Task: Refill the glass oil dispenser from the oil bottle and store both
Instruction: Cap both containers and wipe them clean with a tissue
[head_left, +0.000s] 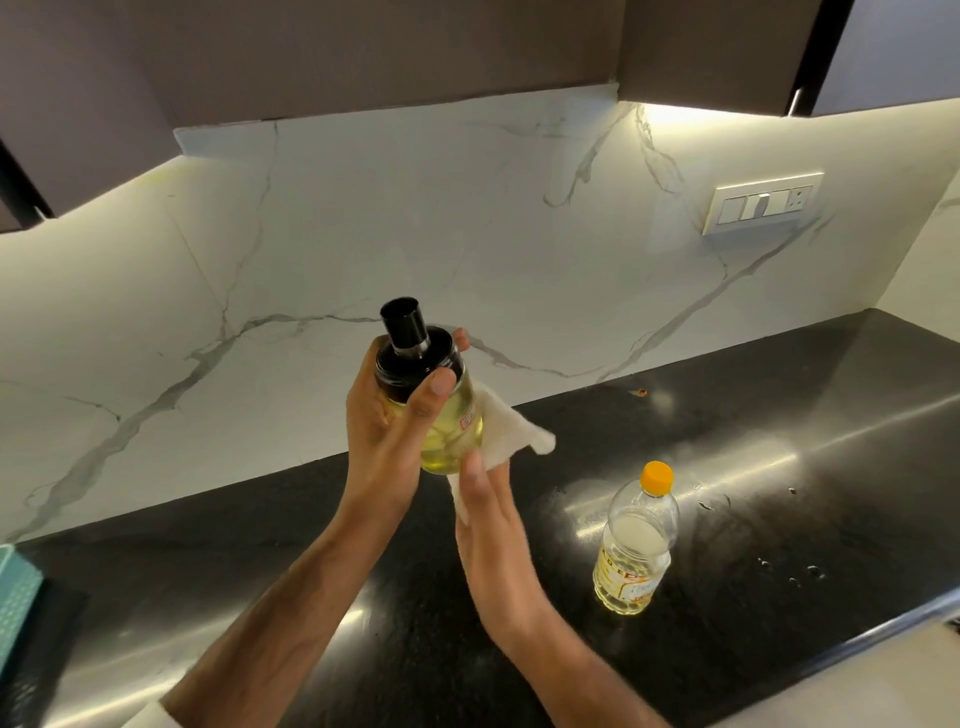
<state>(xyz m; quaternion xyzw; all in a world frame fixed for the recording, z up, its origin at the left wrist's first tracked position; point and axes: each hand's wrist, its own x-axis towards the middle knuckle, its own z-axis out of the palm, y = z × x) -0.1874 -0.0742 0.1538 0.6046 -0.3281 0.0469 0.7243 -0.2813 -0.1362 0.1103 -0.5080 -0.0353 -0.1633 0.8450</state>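
Note:
My left hand (387, 426) grips the glass oil dispenser (447, 415) in the air above the counter, tilted left. Its black cap is on and yellow oil fills the body. My right hand (491, 525) presses a white cloth (511, 434) against the dispenser's lower right side. The plastic oil bottle (636, 545) with an orange cap stands upright on the black counter (779, 467) to the right of my hands, partly filled with oil.
A white marble backsplash (363, 234) rises behind the counter, with a switch plate (762, 202) at the right. Dark wall cabinets (415, 52) hang overhead. A teal object (15, 597) sits at the left edge. Small droplets (800, 574) dot the counter at the right.

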